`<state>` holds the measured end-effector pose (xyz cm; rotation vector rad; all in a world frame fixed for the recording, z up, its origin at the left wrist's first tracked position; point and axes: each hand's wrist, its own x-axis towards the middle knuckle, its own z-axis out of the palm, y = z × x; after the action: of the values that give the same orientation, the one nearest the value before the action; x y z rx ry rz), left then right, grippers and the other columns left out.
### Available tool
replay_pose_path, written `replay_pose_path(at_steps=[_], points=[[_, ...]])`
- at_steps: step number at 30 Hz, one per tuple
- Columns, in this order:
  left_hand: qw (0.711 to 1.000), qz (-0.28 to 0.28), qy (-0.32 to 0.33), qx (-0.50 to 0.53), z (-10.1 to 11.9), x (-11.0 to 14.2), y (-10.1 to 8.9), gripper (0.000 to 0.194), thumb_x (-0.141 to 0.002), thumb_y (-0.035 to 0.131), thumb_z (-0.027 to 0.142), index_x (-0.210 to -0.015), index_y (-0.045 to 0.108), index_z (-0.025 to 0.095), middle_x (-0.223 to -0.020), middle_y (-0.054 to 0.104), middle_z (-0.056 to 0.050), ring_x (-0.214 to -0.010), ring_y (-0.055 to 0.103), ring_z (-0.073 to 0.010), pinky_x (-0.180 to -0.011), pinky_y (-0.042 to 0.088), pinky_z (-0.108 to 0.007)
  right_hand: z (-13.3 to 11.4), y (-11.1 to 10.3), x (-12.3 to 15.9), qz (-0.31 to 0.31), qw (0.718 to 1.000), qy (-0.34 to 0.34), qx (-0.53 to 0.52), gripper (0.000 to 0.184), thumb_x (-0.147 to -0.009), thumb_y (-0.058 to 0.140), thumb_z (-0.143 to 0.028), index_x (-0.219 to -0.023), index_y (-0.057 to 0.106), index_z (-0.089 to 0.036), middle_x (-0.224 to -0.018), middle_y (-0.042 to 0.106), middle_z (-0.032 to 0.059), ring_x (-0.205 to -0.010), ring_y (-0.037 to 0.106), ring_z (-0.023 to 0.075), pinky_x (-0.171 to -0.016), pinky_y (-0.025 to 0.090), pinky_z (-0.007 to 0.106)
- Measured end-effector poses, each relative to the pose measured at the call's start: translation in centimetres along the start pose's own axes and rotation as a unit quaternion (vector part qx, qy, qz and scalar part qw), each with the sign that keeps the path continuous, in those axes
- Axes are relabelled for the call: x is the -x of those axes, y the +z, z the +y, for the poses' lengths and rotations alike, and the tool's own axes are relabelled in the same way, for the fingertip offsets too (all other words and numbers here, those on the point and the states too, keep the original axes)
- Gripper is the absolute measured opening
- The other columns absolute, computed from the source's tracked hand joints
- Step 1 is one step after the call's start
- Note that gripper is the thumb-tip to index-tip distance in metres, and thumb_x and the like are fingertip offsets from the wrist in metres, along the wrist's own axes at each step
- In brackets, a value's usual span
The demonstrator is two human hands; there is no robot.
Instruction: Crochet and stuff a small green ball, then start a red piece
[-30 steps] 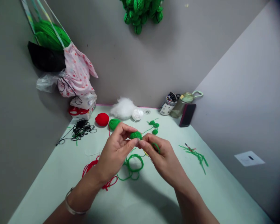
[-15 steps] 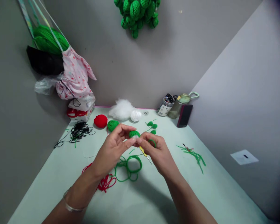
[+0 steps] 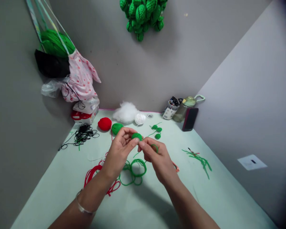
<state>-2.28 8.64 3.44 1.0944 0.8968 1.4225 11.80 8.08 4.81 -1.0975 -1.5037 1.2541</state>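
Observation:
My left hand [image 3: 120, 152] is closed around a small green crocheted piece [image 3: 136, 136], thumb below and fingers above and behind it. My right hand [image 3: 157, 156] is pinched at the right edge of the same piece, its thumb and fingertips pressed together there. A loop of green yarn [image 3: 154, 147] curls over the right fingers. Beneath both hands, more green yarn [image 3: 138, 167] lies coiled on the table. Red yarn [image 3: 91, 175] is spread beside and partly under my left forearm. An orange item [image 3: 175, 167] shows partly behind my right wrist.
Farther back sit a red yarn ball [image 3: 104, 124], a green yarn ball [image 3: 116, 128], white stuffing [image 3: 126, 113] and a white yarn ball [image 3: 140, 119]. Black yarn [image 3: 83, 134] lies left; green yarn scraps [image 3: 200, 159] lie right. A phone [image 3: 190, 119] leans near a bottle [image 3: 181, 111].
White stuffing showing at the crocheted piece's lower edge is now out of sight. Both hands stay on the piece; the right fingers have curled in. The yellow-handled crochet hook is no longer visible.

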Motion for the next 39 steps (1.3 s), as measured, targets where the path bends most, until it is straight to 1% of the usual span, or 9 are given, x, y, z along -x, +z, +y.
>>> replay_pose_path(at_steps=[5, 11, 15, 19, 22, 25, 33, 36, 39], points=[[0.998, -0.057, 0.012, 0.001, 0.7, 0.5, 0.0, 0.023, -0.097, 0.067, 0.032, -0.118, 0.066, 0.023, -0.109, 0.069, -0.005, -0.105, 0.063, -0.0189, -0.096, 0.049, -0.032, -0.1, -0.6, -0.5, 0.003, 0.992, 0.035, -0.119, 0.036, -0.09, 0.067, -0.047, -0.068, 0.06, -0.019, -0.05, 0.029, -0.0097, -0.05, 0.024, 0.0092, -0.049, 0.019, 0.025], [0.994, -0.008, -0.041, 0.099, 0.2, 0.2, 0.2, 0.015, -0.09, 0.071, 0.022, -0.104, 0.067, 0.023, -0.089, 0.071, 0.0, -0.088, 0.07, -0.0169, -0.081, 0.053, -0.028, 0.2, 1.0, 1.1, -0.044, 0.998, -0.01, -0.051, 0.031, -0.099, 0.059, -0.043, -0.08, 0.064, -0.019, -0.06, 0.041, -0.0064, -0.056, 0.036, 0.0101, -0.052, 0.029, 0.024], [0.973, 0.046, -0.087, 0.209, 1.5, 0.1, -0.5, 0.01, -0.088, 0.067, 0.015, -0.097, 0.067, 0.021, -0.089, 0.072, 0.0, -0.088, 0.073, -0.0165, -0.081, 0.056, -0.027, 0.1, -0.1, 3.4, -0.203, 0.979, -0.009, 0.009, 0.025, -0.101, 0.06, -0.043, -0.105, 0.074, -0.022, -0.097, 0.064, 0.0031, -0.078, 0.059, 0.0133, -0.071, 0.049, 0.025], [0.962, 0.097, -0.098, 0.235, 2.5, 0.5, -2.1, 0.01, -0.092, 0.063, 0.018, -0.095, 0.072, 0.017, -0.086, 0.068, -0.001, -0.073, 0.067, -0.0107, -0.072, 0.057, -0.021, 0.5, -4.2, 4.0, -0.456, 0.889, -0.035, 0.039, 0.041, -0.092, 0.074, -0.045, -0.126, 0.071, -0.021, -0.122, 0.071, 0.0086, -0.095, 0.067, 0.017, -0.091, 0.053, 0.029], [0.975, 0.066, -0.107, 0.184, 1.1, 1.6, -2.5, 0.015, -0.093, 0.063, 0.022, -0.105, 0.072, 0.017, -0.08, 0.064, 0.001, -0.065, 0.059, -0.0098, -0.063, 0.052, -0.019, 2.2, -6.2, 2.3, -0.277, 0.939, 0.045, 0.2, 0.031, -0.105, 0.054, -0.038, -0.121, 0.072, -0.019, -0.113, 0.076, 0.008, -0.098, 0.071, 0.0189, -0.087, 0.053, 0.029], [0.984, 0.041, -0.154, 0.08, -1.9, 2.7, -2.0, 0.023, -0.098, 0.06, 0.03, -0.114, 0.07, 0.016, -0.07, 0.062, 0.002, -0.068, 0.059, -0.012, -0.066, 0.049, -0.02, 5.1, -5.7, -0.3, -0.059, 0.879, 0.078, 0.467, 0.03, -0.103, 0.055, -0.028, -0.13, 0.064, -0.019, -0.123, 0.071, 0.0114, -0.102, 0.07, 0.0235, -0.088, 0.05, 0.034], [0.983, -0.003, -0.185, 0.008, -6.6, 3.8, -2.2, 0.025, -0.095, 0.068, 0.033, -0.116, 0.069, 0.019, -0.083, 0.067, -0.001, -0.073, 0.059, -0.0141, -0.07, 0.047, -0.025, 8.7, -4.4, -1.4, -0.034, 0.863, 0.108, 0.492, 0.021, -0.092, 0.051, -0.007, -0.104, 0.067, -0.013, -0.109, 0.066, 0.0149, -0.088, 0.066, 0.0237, -0.075, 0.042, 0.033], [0.984, -0.01, -0.179, 0.015, -7.3, 3.7, -2.4, 0.028, -0.093, 0.069, 0.032, -0.119, 0.066, 0.022, -0.098, 0.07, -0.003, -0.065, 0.057, -0.0111, -0.066, 0.048, -0.026, 7.6, -5.3, 0.5, -0.028, 0.889, 0.104, 0.446, 0.016, -0.095, 0.051, -0.016, -0.102, 0.065, -0.019, -0.094, 0.065, 0.0053, -0.081, 0.063, 0.0185, -0.074, 0.044, 0.03], [0.983, -0.017, -0.181, 0.018, -7.7, 3.8, -2.3, 0.031, -0.091, 0.071, 0.029, -0.121, 0.067, 0.021, -0.099, 0.069, -0.004, -0.061, 0.056, -0.0096, -0.063, 0.049, -0.026, 6.8, -5.5, 2.3, -0.032, 0.965, 0.111, 0.237, 0.01, -0.096, 0.054, -0.024, -0.094, 0.063, -0.02, -0.081, 0.061, 0.001, -0.071, 0.058, 0.0154, -0.065, 0.044, 0.028]])
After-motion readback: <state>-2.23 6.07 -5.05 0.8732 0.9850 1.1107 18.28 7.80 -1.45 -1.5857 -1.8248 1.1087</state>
